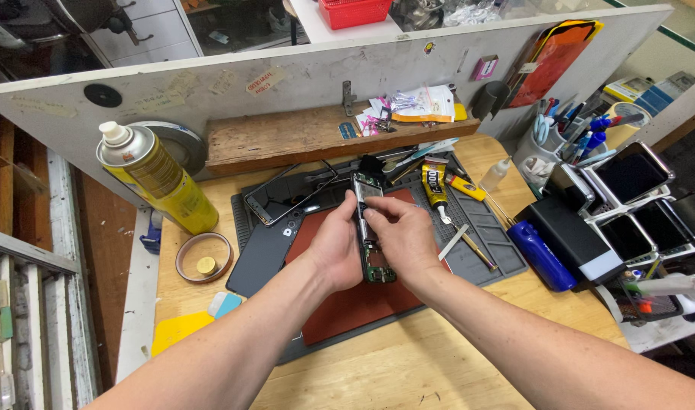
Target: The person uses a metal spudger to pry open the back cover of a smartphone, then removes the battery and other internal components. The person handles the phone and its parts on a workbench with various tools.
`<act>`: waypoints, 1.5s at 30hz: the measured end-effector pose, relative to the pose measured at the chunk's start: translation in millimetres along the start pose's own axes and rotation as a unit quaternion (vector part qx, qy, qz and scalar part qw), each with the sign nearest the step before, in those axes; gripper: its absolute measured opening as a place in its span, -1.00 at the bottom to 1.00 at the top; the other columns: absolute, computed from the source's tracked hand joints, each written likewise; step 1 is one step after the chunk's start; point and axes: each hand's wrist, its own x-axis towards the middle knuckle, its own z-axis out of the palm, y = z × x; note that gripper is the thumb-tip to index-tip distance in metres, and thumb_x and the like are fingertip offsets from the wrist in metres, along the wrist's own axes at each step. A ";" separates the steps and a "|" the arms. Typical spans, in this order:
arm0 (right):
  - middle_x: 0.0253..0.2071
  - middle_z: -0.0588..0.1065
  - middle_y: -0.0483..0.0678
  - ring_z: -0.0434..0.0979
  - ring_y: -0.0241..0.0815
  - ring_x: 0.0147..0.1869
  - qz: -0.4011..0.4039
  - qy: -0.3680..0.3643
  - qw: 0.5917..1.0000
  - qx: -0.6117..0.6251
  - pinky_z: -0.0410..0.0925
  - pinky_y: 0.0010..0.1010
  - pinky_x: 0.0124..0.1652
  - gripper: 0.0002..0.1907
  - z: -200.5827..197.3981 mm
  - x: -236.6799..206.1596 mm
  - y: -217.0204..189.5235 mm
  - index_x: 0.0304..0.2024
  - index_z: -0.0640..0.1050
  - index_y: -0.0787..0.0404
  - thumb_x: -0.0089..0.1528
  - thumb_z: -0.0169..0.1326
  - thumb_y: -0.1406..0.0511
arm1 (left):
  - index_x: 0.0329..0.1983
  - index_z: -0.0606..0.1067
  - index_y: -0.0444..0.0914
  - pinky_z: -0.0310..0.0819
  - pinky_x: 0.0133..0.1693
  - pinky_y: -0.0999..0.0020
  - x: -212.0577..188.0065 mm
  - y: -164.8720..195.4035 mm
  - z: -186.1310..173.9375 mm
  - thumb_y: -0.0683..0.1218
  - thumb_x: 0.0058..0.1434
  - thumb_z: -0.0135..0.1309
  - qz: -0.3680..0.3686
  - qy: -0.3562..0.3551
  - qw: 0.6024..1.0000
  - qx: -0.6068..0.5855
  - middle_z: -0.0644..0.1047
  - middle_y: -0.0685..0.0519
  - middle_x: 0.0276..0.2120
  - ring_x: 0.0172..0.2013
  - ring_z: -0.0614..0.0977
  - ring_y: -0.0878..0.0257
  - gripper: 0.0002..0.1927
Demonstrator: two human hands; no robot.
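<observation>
Both hands, left hand [334,247] and right hand [404,239], are gripping an opened phone [369,228] over the red mat [347,304], fingertips apparently picking at its top, calling for delicate pulling.

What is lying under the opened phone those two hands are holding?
Under the opened phone with its green circuit board lies a dark red mat on a grey work mat. The hands hide the mat directly beneath.

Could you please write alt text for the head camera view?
Two bare hands, left hand and right hand, hold an opened phone with exposed green circuit board over a red mat; a yellow spray can stands left.
</observation>
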 end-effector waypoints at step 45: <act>-0.39 0.59 -0.07 0.53 -0.31 -0.36 -0.035 0.066 0.996 -0.050 0.44 -0.45 -0.31 -0.79 -11.1 -8.3 -2.7 -0.12 0.67 0.25 0.19 0.22 0.35 | 0.00 0.52 -0.10 0.53 -0.01 0.08 -7.7 -6.5 27.4 0.60 0.28 -0.42 -0.002 -0.045 0.998 -0.038 0.63 0.05 -0.07 -0.06 0.64 0.13 -0.17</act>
